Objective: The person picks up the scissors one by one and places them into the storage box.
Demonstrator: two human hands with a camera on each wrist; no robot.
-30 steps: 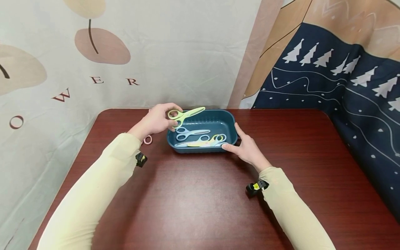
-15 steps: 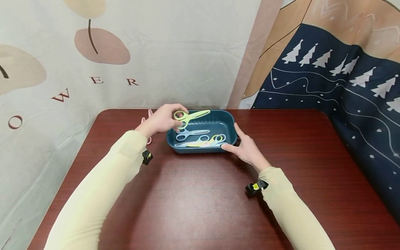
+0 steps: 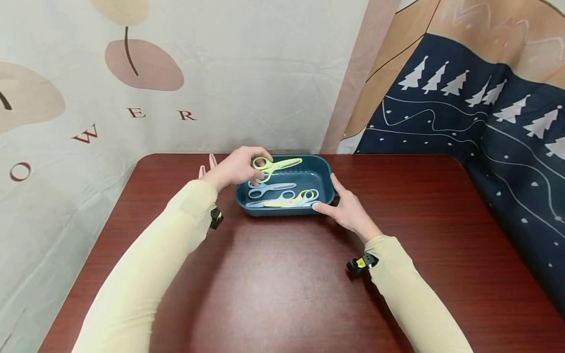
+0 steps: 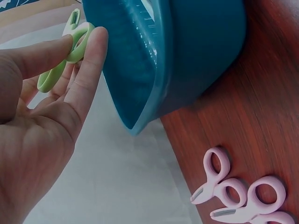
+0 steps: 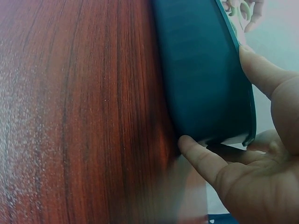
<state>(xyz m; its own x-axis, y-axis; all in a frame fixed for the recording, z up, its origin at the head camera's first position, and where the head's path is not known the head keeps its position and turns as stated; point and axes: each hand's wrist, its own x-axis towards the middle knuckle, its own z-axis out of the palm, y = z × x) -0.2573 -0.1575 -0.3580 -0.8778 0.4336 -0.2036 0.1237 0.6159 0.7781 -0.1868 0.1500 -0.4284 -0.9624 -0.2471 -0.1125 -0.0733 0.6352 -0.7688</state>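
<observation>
My left hand [image 3: 240, 166] pinches light green scissors [image 3: 282, 164] by the handle loops, holding them over the back left of a dark blue tray [image 3: 326, 171]. In the left wrist view the thumb and fingertips meet on the green scissors [image 4: 77, 46] beside the blue tray [image 4: 205, 51]. Inside the tray lie light blue scissors [image 3: 273, 188] and, along its front wall, a cluster of blue and yellow scissors [image 3: 291, 200]. My right hand [image 3: 350, 208] grips the tray's front right corner, thumb on the rim and fingers around the outer side.
Two pairs of pink scissors [image 4: 224, 182] lie on the dark red wooden table [image 3: 282, 274] left of the tray, mostly hidden behind my left hand in the head view. A pale printed curtain [image 3: 247, 98] hangs right behind the table's far edge, and a navy tree-patterned cloth [image 3: 441, 113] stands at the right.
My left hand has moved right with the green scissors, bringing them from the tray's left edge to further inside its outline and slightly lower. The right hand and the tray stay put.
</observation>
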